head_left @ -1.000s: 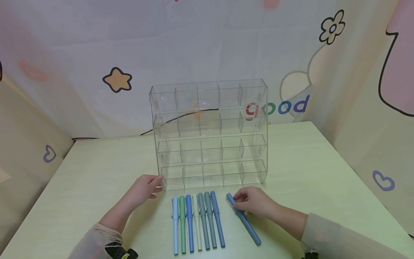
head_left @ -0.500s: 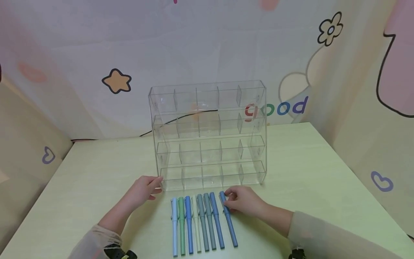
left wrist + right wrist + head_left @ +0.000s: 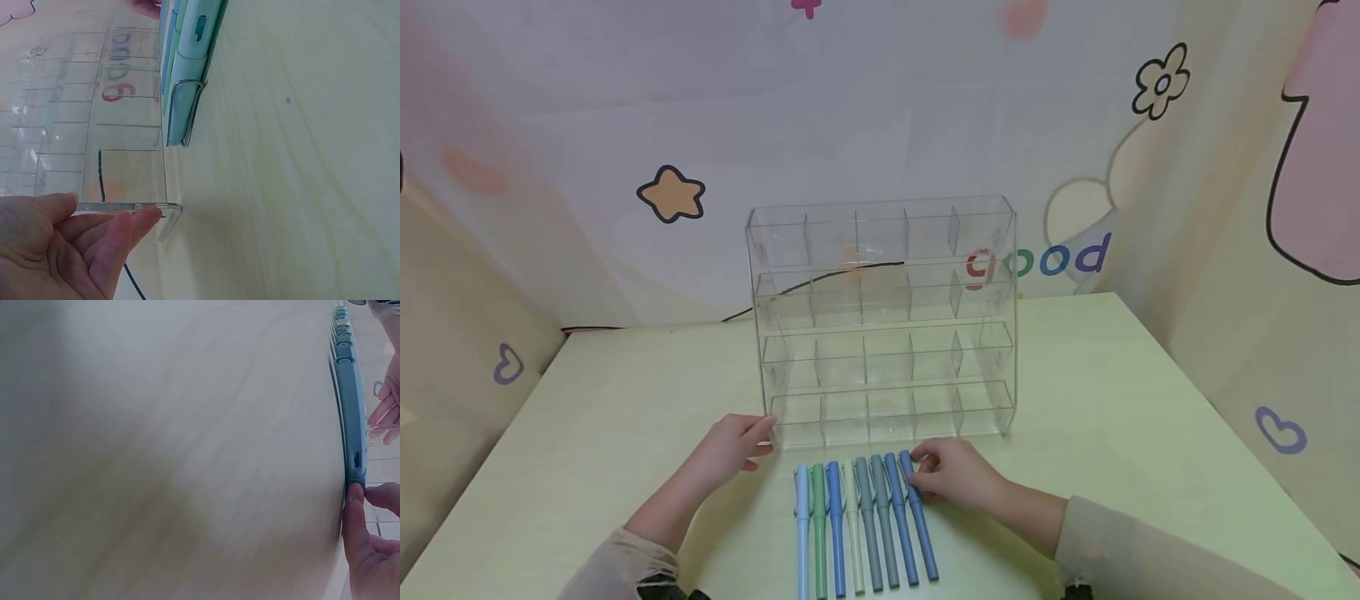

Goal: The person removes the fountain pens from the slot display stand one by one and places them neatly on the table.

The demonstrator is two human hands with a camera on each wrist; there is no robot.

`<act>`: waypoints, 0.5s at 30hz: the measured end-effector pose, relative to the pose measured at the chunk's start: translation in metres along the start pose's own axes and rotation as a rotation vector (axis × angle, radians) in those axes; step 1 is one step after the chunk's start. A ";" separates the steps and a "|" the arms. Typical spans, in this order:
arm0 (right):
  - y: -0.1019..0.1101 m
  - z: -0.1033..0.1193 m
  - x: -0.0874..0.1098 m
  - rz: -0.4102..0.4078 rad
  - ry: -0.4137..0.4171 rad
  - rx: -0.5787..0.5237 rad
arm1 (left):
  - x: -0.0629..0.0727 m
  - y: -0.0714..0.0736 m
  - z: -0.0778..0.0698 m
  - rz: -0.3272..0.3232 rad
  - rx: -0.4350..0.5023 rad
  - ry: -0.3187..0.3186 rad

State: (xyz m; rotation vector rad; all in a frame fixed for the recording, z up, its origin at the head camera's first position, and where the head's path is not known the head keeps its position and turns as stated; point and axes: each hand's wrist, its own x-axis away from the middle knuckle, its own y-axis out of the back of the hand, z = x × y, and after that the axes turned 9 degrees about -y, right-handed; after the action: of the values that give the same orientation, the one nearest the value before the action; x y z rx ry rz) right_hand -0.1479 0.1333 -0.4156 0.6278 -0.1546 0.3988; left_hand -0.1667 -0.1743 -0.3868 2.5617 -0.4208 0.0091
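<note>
My right hand (image 3: 958, 472) pinches the capped end of a blue pen (image 3: 922, 537) between thumb and fingertips. This pen lies at the right end of a slanted row of several capped pens with clips, close beside another blue pen (image 3: 903, 525). Farther left lie grey-green, pale green, blue and green pens, then a light blue pen (image 3: 802, 533). My left hand (image 3: 733, 450) holds the lower left side edge of a clear acrylic rack (image 3: 891, 429). In the left wrist view its thumb and fingers touch the rack's side wall (image 3: 125, 207).
The rack stands upright behind the pens, with four tiers of see-through compartments. All of it rests on a pale wood-grain table (image 3: 1112, 400). A printed cloth backdrop (image 3: 880, 100) hangs behind, with side panels at left and right.
My right hand has moved left with the blue pen, turning it from a stronger slant to lie alongside the row. The left hand stays at the rack's edge.
</note>
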 end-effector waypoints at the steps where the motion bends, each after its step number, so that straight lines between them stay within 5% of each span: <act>1: -0.001 0.000 0.000 0.000 -0.001 -0.004 | 0.000 0.000 0.000 -0.001 -0.003 0.000; 15: -0.004 0.003 0.000 0.004 0.007 -0.005 | 0.003 0.002 0.003 -0.004 -0.001 -0.005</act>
State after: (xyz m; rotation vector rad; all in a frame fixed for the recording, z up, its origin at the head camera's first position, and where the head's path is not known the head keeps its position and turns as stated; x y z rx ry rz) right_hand -0.1464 0.1285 -0.4148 0.6215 -0.1498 0.4047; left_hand -0.1647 -0.1783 -0.3876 2.5625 -0.4180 0.0013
